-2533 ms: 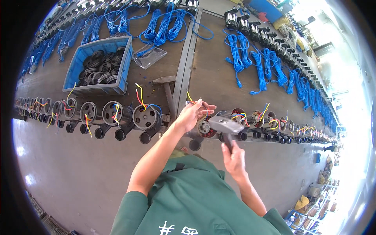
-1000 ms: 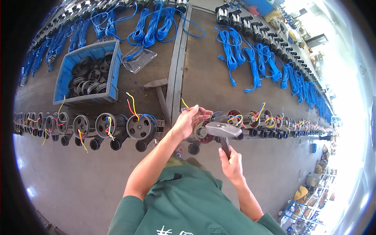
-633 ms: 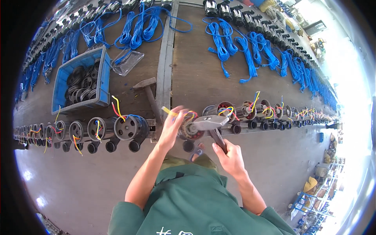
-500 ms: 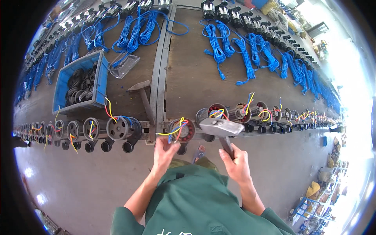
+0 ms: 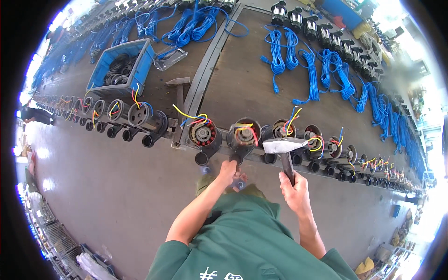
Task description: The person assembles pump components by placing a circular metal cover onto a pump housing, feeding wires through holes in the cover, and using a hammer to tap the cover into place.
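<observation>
The left hand (image 5: 228,171) has its grip closed on the short dark spout (image 5: 237,157) of a cylindrical motor housing (image 5: 245,134), whose open, slightly blurred face lies at one o'clock from the hand, crossed by yellow and red wires (image 5: 246,126). Between three and four o'clock from the left hand, the right hand (image 5: 295,190) has its grip clamped around the dark handle of a hammer (image 5: 285,146), the steel head standing at twelve o'clock above the fist. That head overlaps the next housing (image 5: 283,129) in view; whether they touch cannot be told. From the held housing, another wired housing (image 5: 203,135) sits at nine o'clock, all of them along the near edge of the brown surface (image 5: 242,77). A second hammer (image 5: 178,81) lies between ten and eleven o'clock, a blue bin (image 5: 145,65) of dark discs (image 5: 120,70) at ten, and blue cable bundles (image 5: 310,74) at one.
</observation>
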The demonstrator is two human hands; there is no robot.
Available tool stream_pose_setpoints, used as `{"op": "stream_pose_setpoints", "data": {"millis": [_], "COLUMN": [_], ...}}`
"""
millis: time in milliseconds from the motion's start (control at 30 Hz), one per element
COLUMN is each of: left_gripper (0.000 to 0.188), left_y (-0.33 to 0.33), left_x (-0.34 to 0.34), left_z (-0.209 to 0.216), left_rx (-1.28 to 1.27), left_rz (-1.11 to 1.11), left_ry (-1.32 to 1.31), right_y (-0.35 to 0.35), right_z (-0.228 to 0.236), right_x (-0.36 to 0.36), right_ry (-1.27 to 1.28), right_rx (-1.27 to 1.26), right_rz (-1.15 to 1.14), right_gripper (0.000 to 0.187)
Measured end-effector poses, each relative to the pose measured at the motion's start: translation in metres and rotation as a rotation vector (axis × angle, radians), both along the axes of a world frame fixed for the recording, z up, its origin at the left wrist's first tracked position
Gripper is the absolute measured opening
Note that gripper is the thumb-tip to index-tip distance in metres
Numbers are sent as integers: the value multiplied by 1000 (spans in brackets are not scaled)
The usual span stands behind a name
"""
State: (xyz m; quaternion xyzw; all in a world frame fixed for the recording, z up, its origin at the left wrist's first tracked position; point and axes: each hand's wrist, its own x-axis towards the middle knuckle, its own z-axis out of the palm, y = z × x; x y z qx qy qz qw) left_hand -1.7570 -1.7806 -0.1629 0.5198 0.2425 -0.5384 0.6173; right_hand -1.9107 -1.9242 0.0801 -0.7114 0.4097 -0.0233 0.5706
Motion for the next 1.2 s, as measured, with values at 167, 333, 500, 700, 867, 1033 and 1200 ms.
{"op": "stream_pose_setpoints", "data": {"millis": [167, 333, 500, 700, 867, 1033, 1200], "left_gripper": [21, 49, 91, 57, 28, 41, 39], "left_y": [22, 32, 2, -44, -34, -12, 4], "left_x": [-1, 10, 29, 60, 55, 44, 47], "left_z": [-21, 49, 155, 136, 137, 153, 144], "left_rx": [8, 269, 302, 108, -164, -188, -206], "left_rz": [-51, -461, -345, -354, 90, 154, 183], "left_ry": [-1, -586, -1676, -1656, -1182, -991, -934], "right_y": [0, -2, -4, 2, 5, 6, 11], "right_z": [-12, -15, -13, -2, -2, 18, 24], "right_x": [2, 9, 18, 25, 34, 49, 68], "right_ry": [-1, -15, -92, -47, -14, -14, -54], "right_rx": [-16, -45, -30, 10, -49, -192, -393], "right_rz": [44, 40, -30, -67, -22, 101, 248], "right_gripper": [35, 35, 32, 35, 35, 34, 29]}}
